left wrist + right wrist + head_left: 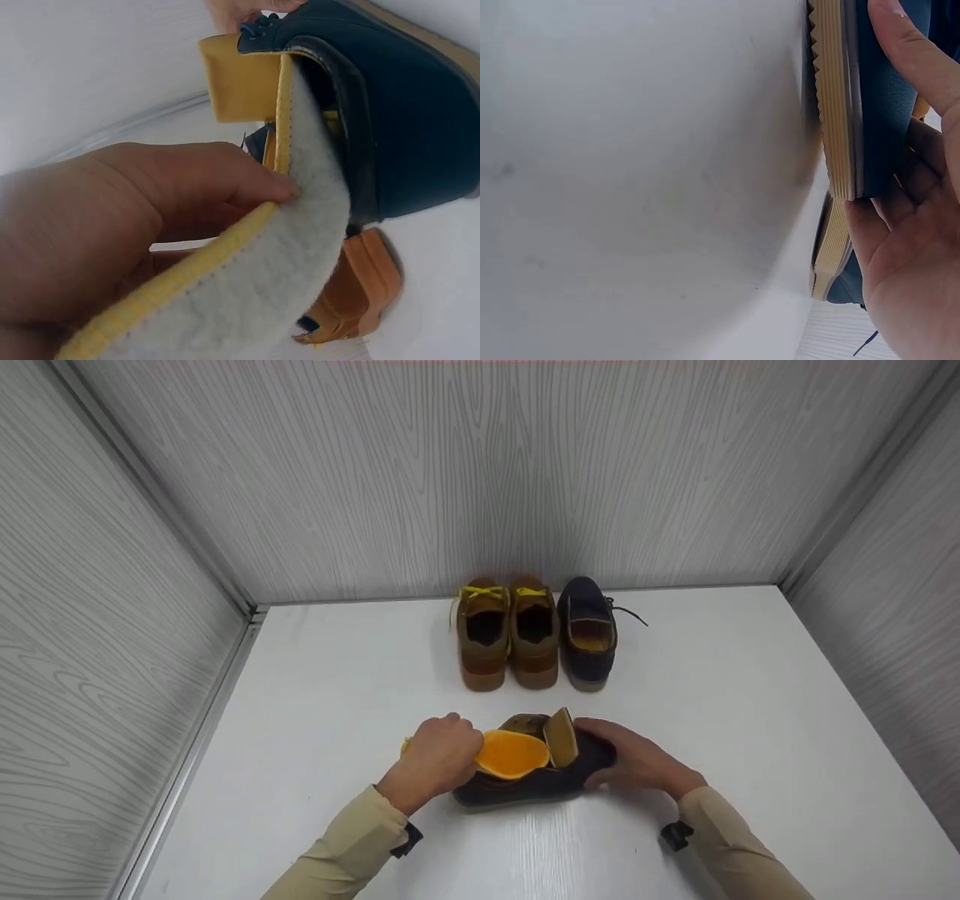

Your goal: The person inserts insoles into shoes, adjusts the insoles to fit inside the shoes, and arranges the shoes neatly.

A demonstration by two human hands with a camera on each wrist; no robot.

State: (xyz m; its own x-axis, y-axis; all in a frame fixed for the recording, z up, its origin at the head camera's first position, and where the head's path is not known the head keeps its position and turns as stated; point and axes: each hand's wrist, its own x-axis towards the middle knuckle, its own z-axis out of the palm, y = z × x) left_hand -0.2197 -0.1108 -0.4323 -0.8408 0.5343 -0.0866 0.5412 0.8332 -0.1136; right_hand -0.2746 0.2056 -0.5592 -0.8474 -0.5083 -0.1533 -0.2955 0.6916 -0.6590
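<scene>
A dark blue shoe (517, 793) lies sideways across the white table, its toe to the right and its tan tongue (562, 739) standing up. My left hand (437, 759) pinches an insole (514, 754) between thumb and fingers above the heel. The insole has an orange-yellow face and edge, with a grey felt underside (251, 281) in the left wrist view. Its far end dips into the shoe's opening, where the tip is hidden. At the toe, my right hand (637, 761) grips the shoe, thumb on the near side and fingers on the far side.
Behind stand a pair of brown shoes, left (483, 660) and right (535, 660), with yellow laces. Beside them is another dark blue shoe (589, 660), its lace trailing right. Grey wood-grain panels (375, 480) wall the white table (337, 675) at the back and sides.
</scene>
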